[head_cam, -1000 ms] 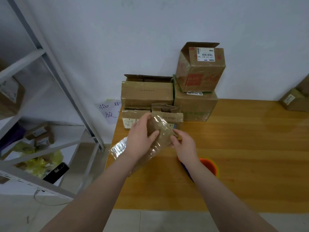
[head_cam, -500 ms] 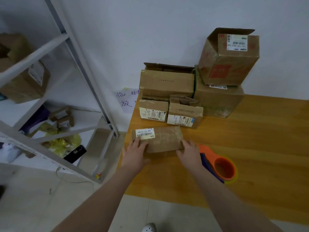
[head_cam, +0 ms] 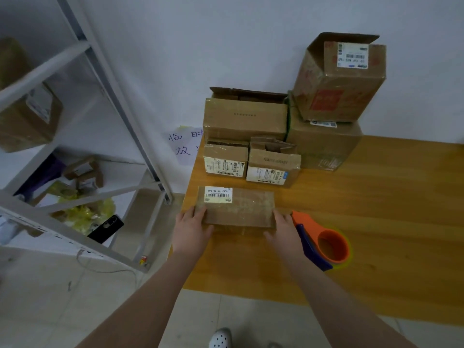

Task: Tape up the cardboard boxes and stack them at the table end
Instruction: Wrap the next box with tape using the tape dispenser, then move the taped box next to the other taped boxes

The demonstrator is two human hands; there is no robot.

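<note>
Near the table (head_cam: pixel 376 197) end, you are bracing the taped box (head_cam: pixel 238 205) between left hand (head_cam: pixel 192 228) and right hand (head_cam: pixel 281 226), fingers straight; stacking it probably needs a clasp.

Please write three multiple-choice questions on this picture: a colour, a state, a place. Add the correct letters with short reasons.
1. Tape dispenser colour: A green; B orange and blue; C black.
2. The left hand and right hand: A touch the flat box's ends; B grip the tape dispenser; C are raised.
3. The flat box lies: A on another box; B on the tape dispenser; C on the table.
Answers: B, both colours show; A, one hand at each end; C, the table shows around it.
</note>
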